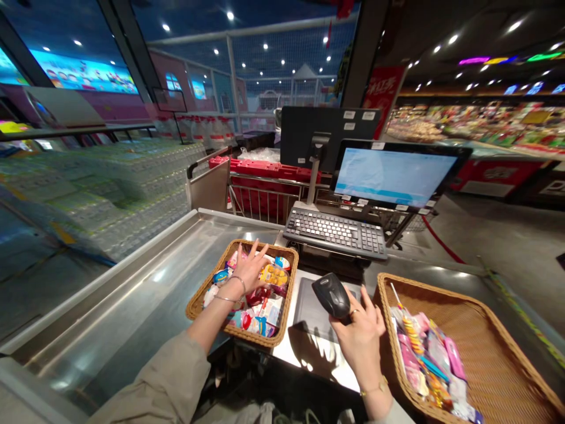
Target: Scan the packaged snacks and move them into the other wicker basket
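Note:
My left hand (249, 270) reaches into the left wicker basket (200, 297), fingers spread over the small colourful packets (265, 294) inside; it lies on them and grips none that I can see. My right hand (362, 335) is closed round the handle of a black barcode scanner (332, 294), held above the dark pad (311, 309) on the counter between the two baskets. The right wicker basket (481, 335) holds several packets and a lollipop (415, 338) along its left side.
A keyboard (338, 232) and a lit touchscreen (392, 176) stand behind the baskets, with a second monitor's back (326, 132) to their left. A steel counter trough (145, 294) runs to the left. A red shopping cart (265, 188) stands beyond the counter.

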`<state>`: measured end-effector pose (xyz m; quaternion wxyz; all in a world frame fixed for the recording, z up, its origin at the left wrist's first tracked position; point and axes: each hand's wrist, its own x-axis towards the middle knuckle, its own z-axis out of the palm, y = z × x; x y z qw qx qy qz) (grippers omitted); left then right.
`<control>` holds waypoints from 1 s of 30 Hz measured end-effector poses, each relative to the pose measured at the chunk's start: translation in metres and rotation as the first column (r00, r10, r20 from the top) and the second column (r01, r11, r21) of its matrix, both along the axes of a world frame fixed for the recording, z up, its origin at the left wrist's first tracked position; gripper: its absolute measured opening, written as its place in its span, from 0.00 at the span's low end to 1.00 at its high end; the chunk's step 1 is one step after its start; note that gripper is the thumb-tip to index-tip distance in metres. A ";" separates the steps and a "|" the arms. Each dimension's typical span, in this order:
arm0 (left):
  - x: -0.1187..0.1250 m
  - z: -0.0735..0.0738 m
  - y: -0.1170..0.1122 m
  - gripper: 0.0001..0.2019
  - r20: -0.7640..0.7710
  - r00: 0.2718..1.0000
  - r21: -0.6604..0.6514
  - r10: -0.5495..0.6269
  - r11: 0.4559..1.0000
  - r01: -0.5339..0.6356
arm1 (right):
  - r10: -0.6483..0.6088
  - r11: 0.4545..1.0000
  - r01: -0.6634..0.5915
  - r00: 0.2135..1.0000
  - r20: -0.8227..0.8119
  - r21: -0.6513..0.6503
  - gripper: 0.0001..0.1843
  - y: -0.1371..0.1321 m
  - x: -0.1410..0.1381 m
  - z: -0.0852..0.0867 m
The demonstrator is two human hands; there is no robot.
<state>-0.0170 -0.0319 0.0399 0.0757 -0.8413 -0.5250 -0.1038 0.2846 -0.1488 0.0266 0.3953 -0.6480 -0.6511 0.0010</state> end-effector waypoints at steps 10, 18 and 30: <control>0.020 0.022 -0.006 0.23 0.129 0.986 0.187 0.110 0.973 -0.133 | 0.002 1.000 -0.003 1.000 0.007 0.029 0.15 -0.001 -0.003 0.008; 0.046 0.030 -0.012 0.27 0.185 0.978 0.154 0.097 0.980 -0.126 | 0.038 0.996 -0.044 0.996 0.076 0.077 0.12 -0.004 -0.005 0.017; 0.072 0.032 -0.017 0.29 0.184 0.982 0.155 0.036 0.986 -0.065 | 0.090 0.992 -0.100 0.987 0.132 0.072 0.14 -0.009 -0.007 0.024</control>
